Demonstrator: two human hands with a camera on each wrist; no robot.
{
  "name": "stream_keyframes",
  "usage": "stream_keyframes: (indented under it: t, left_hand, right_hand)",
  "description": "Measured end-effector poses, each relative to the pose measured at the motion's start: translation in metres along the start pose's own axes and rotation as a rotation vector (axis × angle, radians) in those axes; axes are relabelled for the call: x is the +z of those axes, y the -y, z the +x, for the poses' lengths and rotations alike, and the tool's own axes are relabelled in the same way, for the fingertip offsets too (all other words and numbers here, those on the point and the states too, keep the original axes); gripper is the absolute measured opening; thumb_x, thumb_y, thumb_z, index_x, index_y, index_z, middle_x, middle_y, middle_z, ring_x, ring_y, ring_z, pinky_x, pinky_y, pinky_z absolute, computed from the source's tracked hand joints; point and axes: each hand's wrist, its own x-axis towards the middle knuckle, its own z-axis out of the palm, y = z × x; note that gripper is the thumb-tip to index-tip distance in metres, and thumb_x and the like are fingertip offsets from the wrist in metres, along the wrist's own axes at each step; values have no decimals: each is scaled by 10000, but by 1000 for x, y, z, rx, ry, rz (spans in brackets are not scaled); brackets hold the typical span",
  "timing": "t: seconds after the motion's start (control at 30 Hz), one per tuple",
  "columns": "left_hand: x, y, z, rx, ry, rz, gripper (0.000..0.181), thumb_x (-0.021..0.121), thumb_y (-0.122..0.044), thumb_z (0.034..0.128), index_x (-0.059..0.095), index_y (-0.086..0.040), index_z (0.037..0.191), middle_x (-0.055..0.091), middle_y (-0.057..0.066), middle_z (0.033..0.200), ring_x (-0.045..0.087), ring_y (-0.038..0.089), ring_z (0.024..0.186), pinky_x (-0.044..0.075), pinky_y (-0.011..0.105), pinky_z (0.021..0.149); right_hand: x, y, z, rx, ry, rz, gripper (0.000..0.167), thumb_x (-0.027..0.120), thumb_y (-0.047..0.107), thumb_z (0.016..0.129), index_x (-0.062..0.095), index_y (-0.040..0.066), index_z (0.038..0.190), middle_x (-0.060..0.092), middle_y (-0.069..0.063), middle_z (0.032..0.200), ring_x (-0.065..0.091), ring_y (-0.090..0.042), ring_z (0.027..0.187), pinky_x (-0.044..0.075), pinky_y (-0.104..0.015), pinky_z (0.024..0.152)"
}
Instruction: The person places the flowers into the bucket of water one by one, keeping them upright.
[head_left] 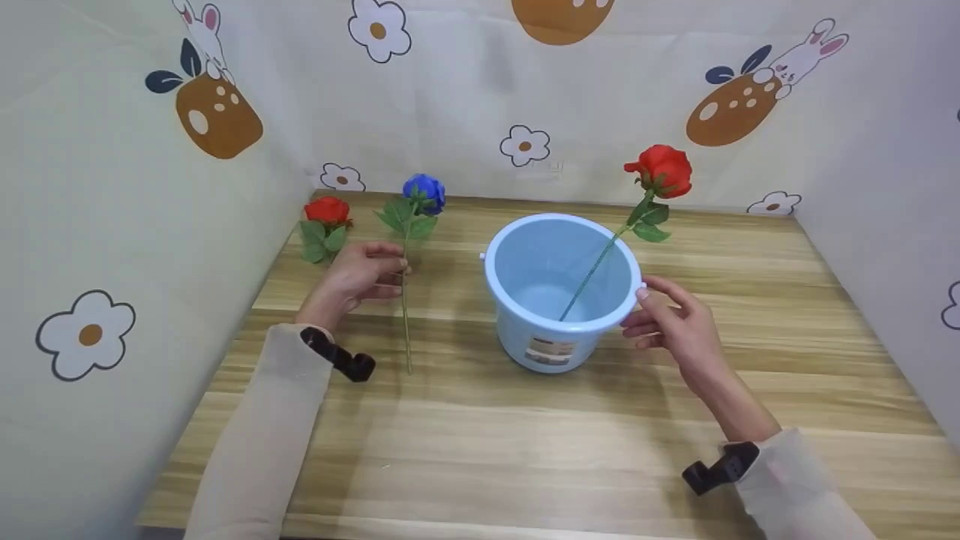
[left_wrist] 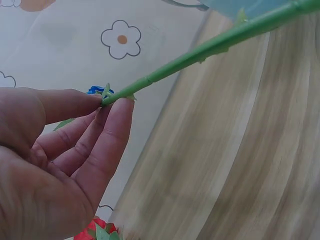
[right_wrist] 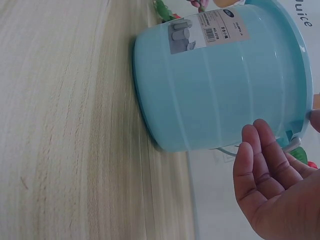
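Left hand (head_left: 361, 271) pinches blue rose (head_left: 425, 196) by mid-stem, bloom toward desk's (head_left: 480, 457) back edge. Right hand (head_left: 686, 330) holds central bucket's (head_left: 516, 337) rim, probably steadying; rim props red rose (head_left: 664, 172). Second red rose (head_left: 327, 212): back-left corner.

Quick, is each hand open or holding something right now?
Left hand: closed, pinching the blue flower by its stem.
Right hand: closed, holding the bucket by its rim.
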Motion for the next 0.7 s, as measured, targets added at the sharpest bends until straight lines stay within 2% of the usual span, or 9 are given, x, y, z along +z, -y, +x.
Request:
stream_keyframes:
  t: [0.33, 0.53, 0.7]
  left_hand:
    - [9, -6, -3, 6, -5, -31, 348, 638, -39, 1028, 557, 13, 1362, 759, -2, 910, 727, 108, 769, 661, 249, 706]
    - [13, -10, -5, 4, -6, -41, 399, 627, -39, 1039, 519, 37, 1415, 752, -20, 879, 718, 100, 753, 655, 241, 687]
    - [15, -13, -6, 2, -2, -53, 371, 636, -37, 1033, 536, 23, 1385, 756, -26, 860, 719, 102, 739, 655, 244, 677]
  right_hand:
    - [0, 1, -1, 5, 6, -18, 518, 621, 287, 1082, 492, 15, 1503, 787, -2, 820, 765, -131, 743, 661, -276, 656]
    - [0, 2, -1, 8, 6, -17, 529, 616, 296, 1084, 485, 14, 1511, 789, 1, 820, 766, -128, 744, 659, -273, 650]
    - [0, 1, 0, 10, 7, -17, 538, 616, 304, 1083, 480, 17, 1518, 790, 1, 821, 766, -126, 743, 658, -274, 649]
